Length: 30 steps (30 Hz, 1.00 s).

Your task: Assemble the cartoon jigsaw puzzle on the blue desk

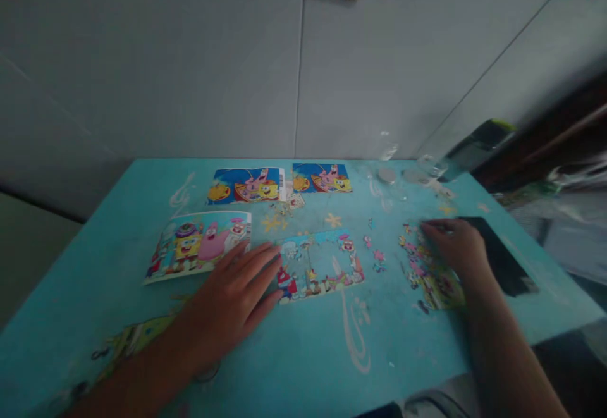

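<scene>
Single head-worn view, looking forward and down, close over turquoise table, wall beyond, edges somewhat blurred

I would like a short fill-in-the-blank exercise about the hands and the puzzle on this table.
1. The left hand lies flat beside the half-built ____ frame.
2. The right hand rests on a heap of loose ____.
3. The table is coloured ____.
4. Beyond the right hand lies a flat ____ rectangle.

Missing words: puzzle; pieces; turquoise; black
</scene>
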Each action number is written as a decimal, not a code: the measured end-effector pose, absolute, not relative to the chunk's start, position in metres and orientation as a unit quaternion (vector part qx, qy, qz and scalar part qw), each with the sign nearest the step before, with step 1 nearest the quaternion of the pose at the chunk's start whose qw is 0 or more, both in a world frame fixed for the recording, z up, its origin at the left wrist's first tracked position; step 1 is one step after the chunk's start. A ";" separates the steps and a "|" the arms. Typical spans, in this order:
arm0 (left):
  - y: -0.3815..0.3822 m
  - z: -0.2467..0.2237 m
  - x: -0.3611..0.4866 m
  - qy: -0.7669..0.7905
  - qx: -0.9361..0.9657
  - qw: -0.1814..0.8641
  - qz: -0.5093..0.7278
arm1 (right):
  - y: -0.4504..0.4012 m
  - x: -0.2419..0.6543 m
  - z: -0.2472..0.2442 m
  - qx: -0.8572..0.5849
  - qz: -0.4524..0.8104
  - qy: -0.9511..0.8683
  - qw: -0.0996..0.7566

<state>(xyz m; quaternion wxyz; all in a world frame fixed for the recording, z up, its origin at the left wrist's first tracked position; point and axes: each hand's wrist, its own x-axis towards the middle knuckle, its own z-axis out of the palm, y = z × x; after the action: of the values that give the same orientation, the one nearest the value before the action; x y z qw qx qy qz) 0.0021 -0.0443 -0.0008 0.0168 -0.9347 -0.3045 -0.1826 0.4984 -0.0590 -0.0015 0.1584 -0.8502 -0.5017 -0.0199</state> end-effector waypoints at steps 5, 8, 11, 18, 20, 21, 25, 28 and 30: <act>-0.040 -0.009 -0.003 -0.291 -0.939 0.029 -0.182 | -0.061 0.496 -0.001 -0.842 -0.019 -0.511 0.172; -0.038 -0.009 -0.004 -0.287 -0.940 0.032 -0.183 | -0.065 0.499 -0.001 -0.842 -0.024 -0.507 0.182; -0.037 -0.010 -0.005 -0.286 -0.940 0.031 -0.185 | -0.068 0.501 -0.001 -0.855 -0.039 -0.485 0.181; -0.033 -0.018 -0.009 -0.286 -0.941 0.024 -0.179 | -0.065 0.493 -0.002 -0.864 -0.036 -0.475 0.160; -0.033 -0.019 -0.010 -0.281 -0.943 0.023 -0.179 | -0.063 0.491 -0.003 -0.864 -0.035 -0.477 0.158; -0.033 -0.020 -0.011 -0.280 -0.943 0.022 -0.179 | -0.063 0.490 -0.003 -0.864 -0.035 -0.477 0.158; -0.034 -0.022 -0.011 -0.286 -0.941 0.022 -0.181 | -0.062 0.489 -0.003 -0.862 -0.030 -0.478 0.163; -0.034 -0.021 -0.012 -0.288 -0.942 0.024 -0.172 | -0.062 0.488 -0.002 -0.860 -0.027 -0.479 0.172; -0.035 -0.019 -0.012 -0.284 -0.943 0.026 -0.171 | -0.062 0.487 0.000 -0.859 -0.026 -0.479 0.181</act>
<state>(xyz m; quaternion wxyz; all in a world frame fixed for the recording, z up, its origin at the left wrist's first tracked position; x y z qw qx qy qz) -0.0116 -0.0345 -0.0190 0.0264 -0.9431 -0.2837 -0.1714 0.4869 -0.0615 0.0000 0.1810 -0.8587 -0.4787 -0.0263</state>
